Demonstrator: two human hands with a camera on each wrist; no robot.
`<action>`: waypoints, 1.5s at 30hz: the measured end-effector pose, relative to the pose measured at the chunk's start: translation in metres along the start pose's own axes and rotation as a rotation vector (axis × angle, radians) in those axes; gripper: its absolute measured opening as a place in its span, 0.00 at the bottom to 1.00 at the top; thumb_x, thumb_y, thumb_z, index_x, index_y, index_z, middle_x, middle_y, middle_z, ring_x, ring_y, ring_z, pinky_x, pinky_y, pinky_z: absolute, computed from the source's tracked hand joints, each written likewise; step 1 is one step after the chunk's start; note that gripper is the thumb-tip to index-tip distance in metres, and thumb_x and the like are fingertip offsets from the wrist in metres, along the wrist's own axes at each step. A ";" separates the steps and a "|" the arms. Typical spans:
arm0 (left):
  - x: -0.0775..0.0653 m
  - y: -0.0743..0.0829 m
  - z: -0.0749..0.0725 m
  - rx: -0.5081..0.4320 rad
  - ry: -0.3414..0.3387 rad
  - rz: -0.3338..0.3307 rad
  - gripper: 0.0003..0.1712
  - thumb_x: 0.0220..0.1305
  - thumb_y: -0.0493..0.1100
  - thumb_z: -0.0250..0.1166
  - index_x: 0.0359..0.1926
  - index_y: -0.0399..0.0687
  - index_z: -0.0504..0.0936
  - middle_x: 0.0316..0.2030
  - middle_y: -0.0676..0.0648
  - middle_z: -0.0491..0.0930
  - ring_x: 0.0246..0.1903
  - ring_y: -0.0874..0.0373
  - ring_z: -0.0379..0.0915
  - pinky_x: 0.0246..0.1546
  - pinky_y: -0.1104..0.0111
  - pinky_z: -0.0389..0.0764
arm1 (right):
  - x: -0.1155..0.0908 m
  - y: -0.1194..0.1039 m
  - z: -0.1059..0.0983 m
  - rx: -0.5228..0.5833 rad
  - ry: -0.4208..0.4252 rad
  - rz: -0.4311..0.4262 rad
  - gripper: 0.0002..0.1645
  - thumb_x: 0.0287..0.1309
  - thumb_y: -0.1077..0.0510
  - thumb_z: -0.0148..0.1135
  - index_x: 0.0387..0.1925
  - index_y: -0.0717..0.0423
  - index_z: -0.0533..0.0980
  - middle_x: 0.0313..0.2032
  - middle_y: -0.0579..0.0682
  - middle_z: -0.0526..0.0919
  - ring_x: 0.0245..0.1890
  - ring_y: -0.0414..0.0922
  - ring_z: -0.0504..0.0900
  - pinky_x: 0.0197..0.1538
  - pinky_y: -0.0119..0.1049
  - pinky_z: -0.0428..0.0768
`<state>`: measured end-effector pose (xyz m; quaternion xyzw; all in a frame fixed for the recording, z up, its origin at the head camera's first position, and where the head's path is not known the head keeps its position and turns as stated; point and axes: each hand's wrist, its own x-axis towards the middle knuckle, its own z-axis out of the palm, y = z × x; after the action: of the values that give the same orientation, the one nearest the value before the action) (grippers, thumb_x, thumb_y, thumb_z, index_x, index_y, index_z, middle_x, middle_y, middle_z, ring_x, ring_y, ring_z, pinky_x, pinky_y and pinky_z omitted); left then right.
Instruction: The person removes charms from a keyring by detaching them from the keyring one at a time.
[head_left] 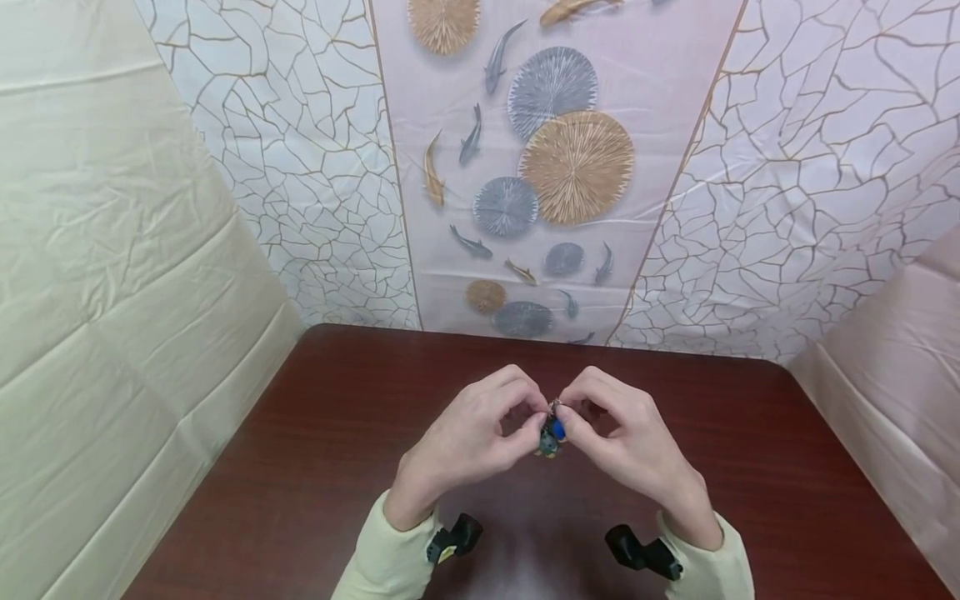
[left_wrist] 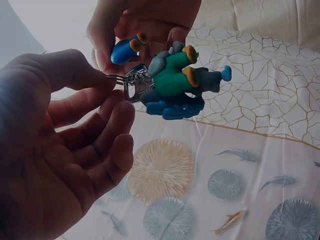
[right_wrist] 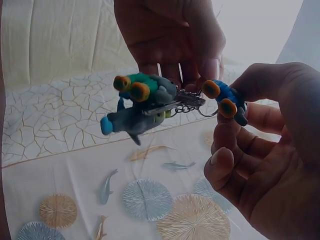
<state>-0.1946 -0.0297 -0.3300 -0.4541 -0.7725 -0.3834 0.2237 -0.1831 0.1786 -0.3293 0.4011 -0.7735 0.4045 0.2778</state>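
Note:
Both hands meet over the table with a bunch of small keychain figures between them. In the left wrist view my left hand [left_wrist: 75, 135] pinches the metal key ring [left_wrist: 117, 78] between thumb and index finger. From its clasp and chain hangs a cluster of grey figures, one with a green body [left_wrist: 172, 75] and orange-tipped legs. My right hand [right_wrist: 275, 150] pinches a separate blue figure [right_wrist: 231, 98] with orange-tipped legs, close beside the ring. A grey shark-like figure [right_wrist: 132, 120] with a blue tip hangs below the green one. The head view shows the cluster [head_left: 549, 443] small between the fingertips.
A dark red-brown table [head_left: 300, 467] lies under the hands. Behind it hangs a patterned cloth [head_left: 510, 275] with fish and round leaf shapes; plain cream cloth [head_left: 112, 333] closes the left side. A black wrist camera [head_left: 457, 537] sits by the left sleeve.

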 end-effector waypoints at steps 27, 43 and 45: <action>0.001 -0.002 0.002 -0.001 0.055 -0.043 0.01 0.61 0.37 0.62 0.34 0.47 0.79 0.34 0.54 0.76 0.34 0.64 0.74 0.38 0.79 0.76 | 0.002 -0.002 0.004 0.017 -0.021 -0.013 0.17 0.49 0.75 0.65 0.33 0.50 0.79 0.30 0.39 0.77 0.27 0.30 0.73 0.27 0.20 0.73; 0.001 0.001 0.004 -0.062 -0.023 -0.090 0.08 0.66 0.38 0.63 0.45 0.47 0.79 0.39 0.54 0.80 0.33 0.69 0.74 0.38 0.80 0.77 | 0.000 -0.002 0.001 0.097 0.005 0.012 0.21 0.46 0.79 0.65 0.33 0.51 0.79 0.29 0.42 0.76 0.26 0.32 0.72 0.23 0.21 0.72; 0.002 0.001 0.005 -0.071 -0.042 -0.097 0.08 0.65 0.37 0.63 0.45 0.46 0.79 0.38 0.53 0.81 0.33 0.69 0.74 0.38 0.79 0.79 | 0.000 -0.002 0.002 0.103 0.004 0.007 0.21 0.46 0.79 0.65 0.33 0.51 0.79 0.29 0.42 0.76 0.26 0.32 0.73 0.23 0.21 0.72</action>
<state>-0.1951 -0.0242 -0.3315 -0.4318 -0.7839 -0.4114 0.1725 -0.1816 0.1762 -0.3292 0.4115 -0.7526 0.4453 0.2570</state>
